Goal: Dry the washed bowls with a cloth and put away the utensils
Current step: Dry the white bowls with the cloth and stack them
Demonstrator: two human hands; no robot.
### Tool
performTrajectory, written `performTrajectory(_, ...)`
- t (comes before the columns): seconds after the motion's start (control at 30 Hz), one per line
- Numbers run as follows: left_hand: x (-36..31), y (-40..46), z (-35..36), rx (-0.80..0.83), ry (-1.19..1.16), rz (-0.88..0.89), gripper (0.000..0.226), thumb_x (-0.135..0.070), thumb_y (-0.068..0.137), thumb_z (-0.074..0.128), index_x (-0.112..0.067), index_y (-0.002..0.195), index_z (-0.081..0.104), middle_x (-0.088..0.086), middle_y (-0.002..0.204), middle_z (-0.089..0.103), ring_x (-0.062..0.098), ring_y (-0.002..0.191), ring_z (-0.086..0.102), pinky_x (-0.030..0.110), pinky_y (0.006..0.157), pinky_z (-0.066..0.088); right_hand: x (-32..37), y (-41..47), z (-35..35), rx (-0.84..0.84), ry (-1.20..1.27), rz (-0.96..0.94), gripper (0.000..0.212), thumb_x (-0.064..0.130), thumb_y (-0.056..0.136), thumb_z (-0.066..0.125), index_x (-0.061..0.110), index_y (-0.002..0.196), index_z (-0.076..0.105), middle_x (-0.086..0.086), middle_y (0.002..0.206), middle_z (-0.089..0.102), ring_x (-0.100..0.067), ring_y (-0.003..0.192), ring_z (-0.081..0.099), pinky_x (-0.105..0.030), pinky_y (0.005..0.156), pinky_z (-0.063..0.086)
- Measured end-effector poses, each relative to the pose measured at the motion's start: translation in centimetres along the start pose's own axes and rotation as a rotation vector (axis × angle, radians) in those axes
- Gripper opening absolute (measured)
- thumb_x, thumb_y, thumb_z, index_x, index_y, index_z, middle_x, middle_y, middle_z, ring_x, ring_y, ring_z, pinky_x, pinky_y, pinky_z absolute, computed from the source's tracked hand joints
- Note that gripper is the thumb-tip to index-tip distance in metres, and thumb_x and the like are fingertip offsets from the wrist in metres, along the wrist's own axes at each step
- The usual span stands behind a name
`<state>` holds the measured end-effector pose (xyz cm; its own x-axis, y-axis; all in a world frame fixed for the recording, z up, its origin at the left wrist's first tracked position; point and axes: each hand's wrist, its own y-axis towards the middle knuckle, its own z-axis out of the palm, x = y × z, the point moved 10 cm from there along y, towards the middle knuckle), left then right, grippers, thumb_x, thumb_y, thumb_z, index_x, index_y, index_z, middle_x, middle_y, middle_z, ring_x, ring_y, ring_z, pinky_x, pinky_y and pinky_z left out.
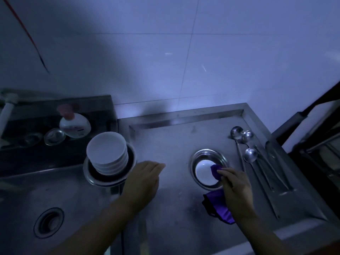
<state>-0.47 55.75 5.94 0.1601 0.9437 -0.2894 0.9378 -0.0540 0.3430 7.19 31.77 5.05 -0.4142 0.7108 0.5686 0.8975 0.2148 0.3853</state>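
A stack of several white bowls [107,151] stands in a metal basin [93,179] on the sink's edge. A single white bowl [203,173] sits inside a steel dish [197,155] on the steel counter. My right hand [235,188] grips a purple cloth [219,207] and presses one end of it against that bowl's right rim. My left hand [143,179] hovers flat over the counter between the two dishes, holding nothing. Several steel ladles and spoons [250,155] lie side by side to the right.
A sink with a round drain [48,222] lies at lower left. A soap bottle [74,124] and a small glass dish [54,136] rest on the ledge behind it. The tiled wall rises behind. A dark rack [316,144] borders the counter on the right.
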Motion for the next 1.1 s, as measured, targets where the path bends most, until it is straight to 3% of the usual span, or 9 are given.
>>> performTrajectory(0.17,-3.9,3.6,8.7,0.176,-0.004,-0.043,0.041,-0.004,0.057,0.079,-0.008,0.097,0.072,0.005,0.087,0.071,0.024,0.075,0.067,0.026,0.067,0.054,-7.1,1.1,-1.8,-0.008,0.014,0.058,0.019,-0.006,0.077,0.063,0.003,0.09,0.074,-0.009,0.092,0.068,-0.033,0.085,0.061,-0.046,0.077,0.051)
performTrajectory(0.27,-5.0,6.6,14.4,0.282,-0.056,-0.146,0.034,-0.007,0.07,0.067,-0.009,0.104,0.069,0.008,0.092,0.069,0.027,0.083,0.065,0.028,0.066,0.053,-10.0,2.1,-2.3,-0.004,0.032,0.041,0.021,-0.01,0.074,0.065,0.002,0.089,0.074,-0.009,0.09,0.067,-0.032,0.082,0.062,-0.04,0.076,0.052)
performTrajectory(0.37,-4.7,9.5,20.9,0.403,-0.055,-0.288,0.034,-0.015,0.091,0.048,-0.016,0.125,0.056,0.005,0.119,0.058,0.024,0.111,0.05,0.035,0.085,0.046,-12.9,3.3,-2.1,0.025,0.068,0.067,0.034,-0.025,0.066,0.07,0.0,0.088,0.073,-0.006,0.089,0.065,-0.027,0.08,0.061,-0.033,0.075,0.051)
performTrajectory(0.47,-4.7,11.9,25.9,0.512,0.037,-0.338,0.026,-0.014,0.095,0.042,-0.014,0.118,0.053,0.006,0.121,0.053,0.024,0.114,0.048,0.036,0.089,0.045,-15.2,4.5,-1.5,0.083,0.099,0.057,0.031,-0.021,0.069,0.068,0.001,0.09,0.073,0.002,0.091,0.06,-0.024,0.082,0.059,-0.022,0.079,0.043)
performTrajectory(0.57,-4.3,13.1,29.3,0.602,0.136,-0.395,0.025,-0.01,0.095,0.039,-0.013,0.115,0.053,0.007,0.122,0.054,0.025,0.113,0.051,0.036,0.088,0.046,-17.2,5.4,-0.7,0.136,0.115,0.054,0.034,-0.021,0.068,0.07,0.003,0.091,0.074,0.005,0.094,0.06,-0.027,0.083,0.061,-0.028,0.081,0.044)
performTrajectory(0.7,-4.3,13.8,32.2,0.698,0.229,-0.394,0.027,-0.005,0.095,0.04,-0.01,0.119,0.051,0.009,0.123,0.055,0.025,0.11,0.056,0.034,0.086,0.046,-19.3,6.1,0.2,0.203,0.158,0.082,0.033,-0.018,0.072,0.069,0.005,0.095,0.073,0.001,0.097,0.065,-0.027,0.089,0.061,-0.037,0.083,0.048)
performTrajectory(0.9,-4.3,14.6,33.8,0.792,0.31,-0.389,0.028,0.0,0.093,0.043,-0.006,0.115,0.059,0.012,0.123,0.058,0.026,0.11,0.059,0.033,0.089,0.046,-20.6,6.5,0.2,0.243,0.149,0.056,0.032,-0.017,0.073,0.07,0.005,0.096,0.073,-0.001,0.097,0.067,-0.013,0.093,0.056,-0.013,0.09,0.04)
performTrajectory(1.1,-3.7,14.3,32.0,0.785,0.222,-0.523,0.025,0.0,0.093,0.044,-0.006,0.11,0.061,0.01,0.119,0.062,0.024,0.107,0.059,0.03,0.087,0.046,-20.9,6.7,-0.3,0.273,0.139,0.043,0.032,-0.014,0.073,0.072,0.007,0.097,0.074,-0.001,0.097,0.067,-0.013,0.093,0.057,-0.016,0.087,0.042)
